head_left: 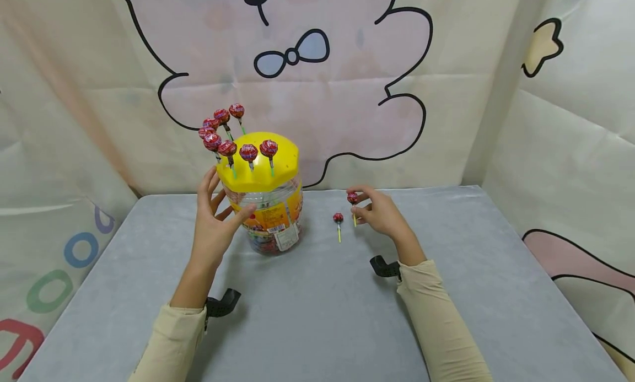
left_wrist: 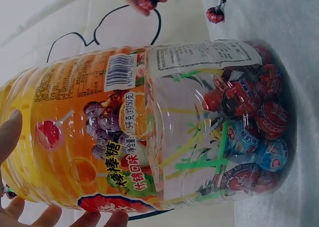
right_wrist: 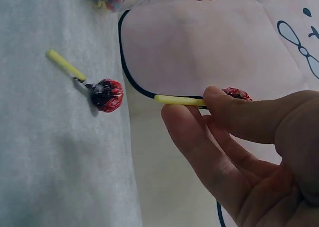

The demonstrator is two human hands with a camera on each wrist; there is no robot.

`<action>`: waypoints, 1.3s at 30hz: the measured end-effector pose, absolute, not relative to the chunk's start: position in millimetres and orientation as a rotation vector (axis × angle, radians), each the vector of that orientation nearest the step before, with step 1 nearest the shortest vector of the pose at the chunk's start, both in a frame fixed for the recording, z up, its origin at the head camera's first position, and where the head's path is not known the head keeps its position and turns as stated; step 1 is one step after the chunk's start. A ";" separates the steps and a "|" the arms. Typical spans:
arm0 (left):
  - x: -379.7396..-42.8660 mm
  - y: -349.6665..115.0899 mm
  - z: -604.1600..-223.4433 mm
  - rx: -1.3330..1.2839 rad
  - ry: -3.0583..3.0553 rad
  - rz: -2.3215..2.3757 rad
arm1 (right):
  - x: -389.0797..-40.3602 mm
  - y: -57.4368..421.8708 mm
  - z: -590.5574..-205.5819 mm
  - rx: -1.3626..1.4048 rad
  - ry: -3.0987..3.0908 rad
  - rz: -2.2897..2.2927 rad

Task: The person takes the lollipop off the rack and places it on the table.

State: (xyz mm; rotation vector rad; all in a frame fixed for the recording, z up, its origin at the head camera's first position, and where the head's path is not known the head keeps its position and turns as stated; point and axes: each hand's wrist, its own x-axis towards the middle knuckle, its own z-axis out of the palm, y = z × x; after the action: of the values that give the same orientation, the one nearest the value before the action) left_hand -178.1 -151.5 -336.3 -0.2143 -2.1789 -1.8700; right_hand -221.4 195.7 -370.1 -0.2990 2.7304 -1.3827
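A clear plastic candy jar point(head_left: 265, 211) with a yellow lid point(head_left: 284, 157) and an orange label stands left of centre. My left hand point(head_left: 214, 230) holds its left side, thumb across the front and fingers around the back. Several red-wrapped lollipops point(head_left: 248, 152) stick up from the lid in an arc along its left and front. More wrapped lollipops point(left_wrist: 244, 137) lie inside, at the bottom. Raised over the table, my right hand point(head_left: 381, 212) pinches a lollipop point(head_left: 352, 198) by its yellow stick point(right_wrist: 178, 101), candy end up. Close by, another lollipop point(head_left: 338, 218) lies on the table.
The grey cloth-covered table point(head_left: 307, 316) reaches back to a curtain point(head_left: 347, 117) printed with a cartoon animal. More printed curtain point(head_left: 565, 167) hangs along the right side and the left. Each wrist wears a black camera mount point(head_left: 223, 303).
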 end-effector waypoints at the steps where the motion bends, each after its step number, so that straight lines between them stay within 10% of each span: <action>1: -177.6 -151.7 -336.5 -0.214 -2.181 -1.868 | -222.4 196.0 -372.3 -0.303 2.735 -1.368; 39: -181.4 -151.8 -338.8 -0.219 -2.232 -1.767 | -242.2 203.6 -418.6 -0.368 2.862 -0.947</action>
State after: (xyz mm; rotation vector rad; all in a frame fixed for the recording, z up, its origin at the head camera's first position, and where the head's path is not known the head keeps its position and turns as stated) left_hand -181.4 -151.8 -338.8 -0.2189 -2.2317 -1.7670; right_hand -242.2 203.6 -418.6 -0.3682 2.8624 -0.9466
